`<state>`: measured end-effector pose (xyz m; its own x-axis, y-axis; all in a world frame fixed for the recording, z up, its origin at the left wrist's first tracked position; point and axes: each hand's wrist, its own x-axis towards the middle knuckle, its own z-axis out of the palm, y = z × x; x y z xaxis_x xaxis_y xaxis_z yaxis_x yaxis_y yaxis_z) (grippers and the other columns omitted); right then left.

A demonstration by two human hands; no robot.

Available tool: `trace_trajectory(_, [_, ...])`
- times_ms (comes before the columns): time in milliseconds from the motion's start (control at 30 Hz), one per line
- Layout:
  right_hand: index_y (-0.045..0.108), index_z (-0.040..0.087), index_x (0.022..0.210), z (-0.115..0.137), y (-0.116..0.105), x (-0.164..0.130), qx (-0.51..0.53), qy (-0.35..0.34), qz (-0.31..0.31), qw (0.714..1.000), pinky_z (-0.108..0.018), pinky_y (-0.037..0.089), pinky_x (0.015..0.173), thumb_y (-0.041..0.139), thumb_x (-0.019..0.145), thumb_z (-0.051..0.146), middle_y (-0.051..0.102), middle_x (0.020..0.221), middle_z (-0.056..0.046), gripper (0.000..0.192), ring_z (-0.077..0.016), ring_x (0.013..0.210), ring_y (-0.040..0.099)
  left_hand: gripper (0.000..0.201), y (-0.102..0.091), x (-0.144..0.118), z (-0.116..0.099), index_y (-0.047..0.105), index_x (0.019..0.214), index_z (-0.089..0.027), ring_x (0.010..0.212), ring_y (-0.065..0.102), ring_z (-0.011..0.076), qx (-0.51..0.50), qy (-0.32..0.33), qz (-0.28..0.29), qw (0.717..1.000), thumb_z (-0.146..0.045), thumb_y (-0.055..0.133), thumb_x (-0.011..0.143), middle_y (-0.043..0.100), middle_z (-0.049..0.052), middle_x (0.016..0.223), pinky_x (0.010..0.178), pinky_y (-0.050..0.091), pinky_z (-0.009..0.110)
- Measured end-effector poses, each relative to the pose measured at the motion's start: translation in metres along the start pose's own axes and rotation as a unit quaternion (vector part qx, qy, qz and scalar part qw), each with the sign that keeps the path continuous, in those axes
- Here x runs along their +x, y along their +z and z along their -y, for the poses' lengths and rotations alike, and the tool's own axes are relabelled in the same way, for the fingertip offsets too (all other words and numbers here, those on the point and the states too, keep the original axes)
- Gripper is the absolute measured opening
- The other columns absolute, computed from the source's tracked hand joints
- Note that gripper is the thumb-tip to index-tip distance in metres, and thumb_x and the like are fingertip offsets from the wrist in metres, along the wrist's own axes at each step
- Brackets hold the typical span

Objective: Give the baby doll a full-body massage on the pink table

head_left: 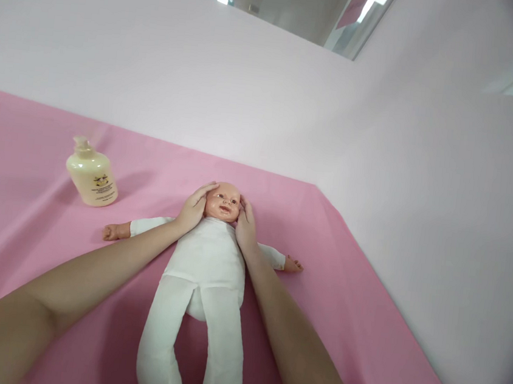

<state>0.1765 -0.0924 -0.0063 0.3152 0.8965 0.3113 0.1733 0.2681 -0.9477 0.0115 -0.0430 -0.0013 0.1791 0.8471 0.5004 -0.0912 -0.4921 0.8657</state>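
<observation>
A baby doll (206, 260) in a white cloth suit lies on its back on a pink sheet (29, 217), head away from me and arms spread to both sides. My left hand (194, 207) cups the left side of the doll's head (223, 202), fingers curved over the temple. My right hand (246, 224) presses flat against the other side of the head. Both forearms run alongside the doll's body.
A cream pump bottle (92, 173) stands on the sheet to the left of the doll. Pale pink walls close the back and the right side, meeting at a corner behind the doll. The sheet's right edge runs along the wall.
</observation>
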Motion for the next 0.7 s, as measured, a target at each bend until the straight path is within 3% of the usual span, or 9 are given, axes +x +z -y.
trace_trajectory(267, [0.053, 0.027, 0.132, -0.004, 0.001, 0.002, 0.019, 0.005, 0.003, 1.000, -0.044, 0.041, 0.112, 0.044, 0.085, 0.029, 0.056, 0.141, -0.003, 0.048, -0.0193, 0.127, 0.054, 0.044, -0.001, 0.000, 0.003, 0.062, 0.125, -0.018, 0.138, 0.045, 0.0203, 0.005, 0.009, 0.003, 1.000, -0.016, 0.039, 0.087, 0.055, 0.008, 0.143, 0.123, 0.025, 0.045])
trace_trajectory(500, [0.055, 0.027, 0.130, 0.001, 0.000, 0.000, 0.013, 0.013, -0.007, 1.000, -0.044, 0.037, 0.115, 0.044, 0.089, 0.039, 0.055, 0.141, -0.003, 0.044, -0.0199, 0.133, 0.048, 0.037, -0.001, -0.002, -0.006, 0.058, 0.127, -0.020, 0.139, 0.044, 0.0210, 0.020, 0.011, 0.014, 1.000, -0.032, 0.042, 0.095, 0.053, 0.009, 0.144, 0.122, 0.027, 0.044])
trace_trajectory(700, [0.055, 0.027, 0.130, 0.009, 0.001, -0.003, 0.019, 0.012, -0.002, 1.000, -0.044, 0.036, 0.116, 0.049, 0.090, 0.052, 0.056, 0.140, -0.004, 0.047, -0.0209, 0.132, 0.049, 0.039, 0.000, -0.003, -0.011, 0.054, 0.128, -0.023, 0.140, 0.042, 0.0214, 0.039, 0.017, 0.030, 0.999, -0.039, 0.051, 0.093, 0.050, 0.010, 0.145, 0.120, 0.029, 0.043])
